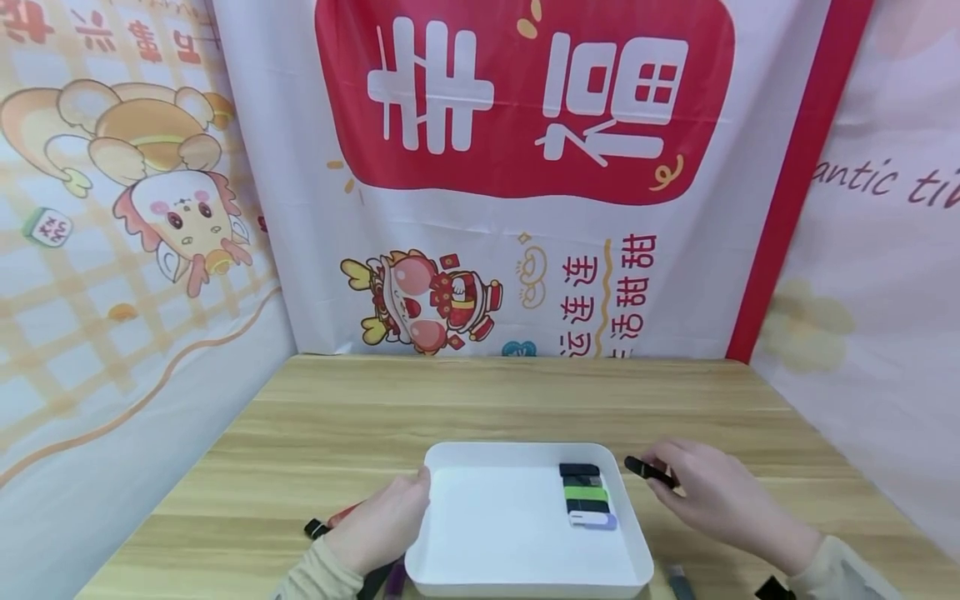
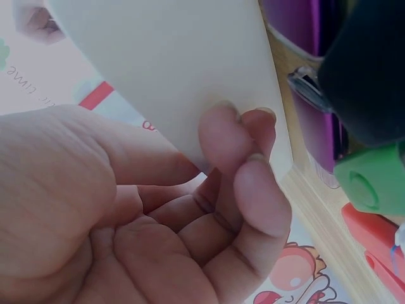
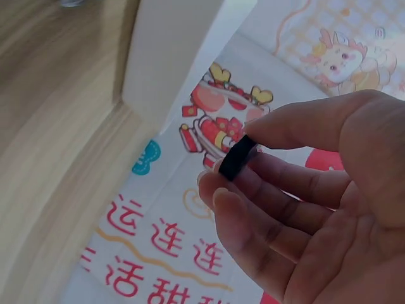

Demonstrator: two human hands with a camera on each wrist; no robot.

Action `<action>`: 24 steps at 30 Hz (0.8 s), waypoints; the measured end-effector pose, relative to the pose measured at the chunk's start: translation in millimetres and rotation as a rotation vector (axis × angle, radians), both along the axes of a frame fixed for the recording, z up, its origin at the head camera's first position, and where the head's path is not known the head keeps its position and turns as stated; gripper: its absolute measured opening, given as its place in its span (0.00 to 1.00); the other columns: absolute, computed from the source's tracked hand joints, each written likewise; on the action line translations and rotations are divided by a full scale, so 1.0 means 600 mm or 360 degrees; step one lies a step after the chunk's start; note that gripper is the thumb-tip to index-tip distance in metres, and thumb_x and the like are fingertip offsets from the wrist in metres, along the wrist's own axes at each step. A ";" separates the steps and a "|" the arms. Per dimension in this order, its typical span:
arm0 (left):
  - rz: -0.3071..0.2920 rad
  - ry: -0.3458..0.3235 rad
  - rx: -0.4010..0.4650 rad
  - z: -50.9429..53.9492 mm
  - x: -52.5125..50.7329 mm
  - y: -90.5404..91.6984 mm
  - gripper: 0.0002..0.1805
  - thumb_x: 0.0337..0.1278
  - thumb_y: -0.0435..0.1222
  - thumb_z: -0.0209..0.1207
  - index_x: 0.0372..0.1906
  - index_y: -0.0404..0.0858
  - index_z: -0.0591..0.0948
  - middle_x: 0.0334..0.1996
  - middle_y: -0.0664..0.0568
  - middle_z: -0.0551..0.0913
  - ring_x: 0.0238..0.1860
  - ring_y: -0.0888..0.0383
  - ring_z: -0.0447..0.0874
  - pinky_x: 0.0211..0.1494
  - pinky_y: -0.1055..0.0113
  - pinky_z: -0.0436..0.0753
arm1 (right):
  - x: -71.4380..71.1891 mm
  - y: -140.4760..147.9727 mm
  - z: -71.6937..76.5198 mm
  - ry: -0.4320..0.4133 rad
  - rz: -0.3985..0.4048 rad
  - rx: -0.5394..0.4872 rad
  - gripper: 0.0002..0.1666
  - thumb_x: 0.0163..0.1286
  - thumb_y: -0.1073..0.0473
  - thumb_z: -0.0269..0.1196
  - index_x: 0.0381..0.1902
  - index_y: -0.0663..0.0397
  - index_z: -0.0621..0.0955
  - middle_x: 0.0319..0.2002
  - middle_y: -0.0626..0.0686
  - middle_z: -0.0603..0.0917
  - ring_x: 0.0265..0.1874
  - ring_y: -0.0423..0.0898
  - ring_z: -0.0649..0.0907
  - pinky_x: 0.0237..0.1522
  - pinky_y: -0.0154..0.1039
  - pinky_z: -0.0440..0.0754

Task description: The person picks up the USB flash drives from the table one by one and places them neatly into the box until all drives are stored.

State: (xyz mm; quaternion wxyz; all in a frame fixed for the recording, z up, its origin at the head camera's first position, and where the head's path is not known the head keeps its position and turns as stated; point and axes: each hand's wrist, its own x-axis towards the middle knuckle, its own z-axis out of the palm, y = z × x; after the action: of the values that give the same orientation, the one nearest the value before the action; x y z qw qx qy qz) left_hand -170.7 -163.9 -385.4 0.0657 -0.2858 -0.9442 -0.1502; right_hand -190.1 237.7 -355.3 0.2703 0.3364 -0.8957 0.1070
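A white tray (image 1: 495, 537) sits on the wooden table, with several flash drives in a row along its right side, among them a green one (image 1: 586, 493) and a white and lavender one (image 1: 592, 521). My left hand (image 1: 384, 518) grips the tray's left wall between thumb and curled fingers, as the left wrist view shows. Just beyond the tray's right rim, my right hand (image 1: 708, 492) pinches a black flash drive (image 1: 649, 472) by one end, above the table. In the right wrist view the black flash drive (image 3: 238, 157) lies between thumb and fingertips.
Left of the tray, partly under my left arm, lie small items: a black one (image 1: 316, 528), a red one (image 1: 343, 514) and a purple one (image 1: 394, 578). A green item (image 2: 372, 178) shows there too. Near my right forearm are a grey stick (image 1: 679, 582) and a black piece (image 1: 774, 588).
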 end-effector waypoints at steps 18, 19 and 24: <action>0.0018 0.0094 -0.0097 -0.005 -0.005 -0.003 0.20 0.57 0.18 0.53 0.53 0.10 0.69 0.20 0.45 0.78 0.17 0.65 0.73 0.19 0.76 0.75 | -0.019 -0.066 0.061 -0.0384 0.0150 0.0455 0.11 0.59 0.62 0.72 0.40 0.51 0.83 0.32 0.43 0.81 0.27 0.36 0.79 0.28 0.36 0.82; 0.0012 0.0112 -0.0103 -0.006 -0.005 -0.003 0.20 0.56 0.18 0.53 0.53 0.10 0.69 0.19 0.45 0.78 0.17 0.65 0.73 0.19 0.76 0.75 | -0.020 -0.069 0.060 -0.0391 0.0158 0.0487 0.11 0.59 0.62 0.72 0.39 0.52 0.83 0.32 0.44 0.81 0.27 0.36 0.79 0.28 0.36 0.81; 0.0003 0.0139 -0.0118 -0.007 -0.004 -0.001 0.20 0.55 0.19 0.54 0.53 0.10 0.69 0.19 0.46 0.77 0.18 0.64 0.73 0.20 0.74 0.77 | -0.022 -0.080 0.043 -0.0434 0.0235 0.0589 0.10 0.58 0.61 0.73 0.37 0.51 0.84 0.31 0.45 0.81 0.26 0.36 0.79 0.26 0.34 0.80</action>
State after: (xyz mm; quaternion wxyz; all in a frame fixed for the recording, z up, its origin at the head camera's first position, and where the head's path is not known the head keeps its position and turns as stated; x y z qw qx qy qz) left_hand -173.1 -164.4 -389.3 0.0965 -0.2935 -0.9455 -0.1024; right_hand -203.3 189.9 -329.5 0.0719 0.4271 -0.9013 0.0050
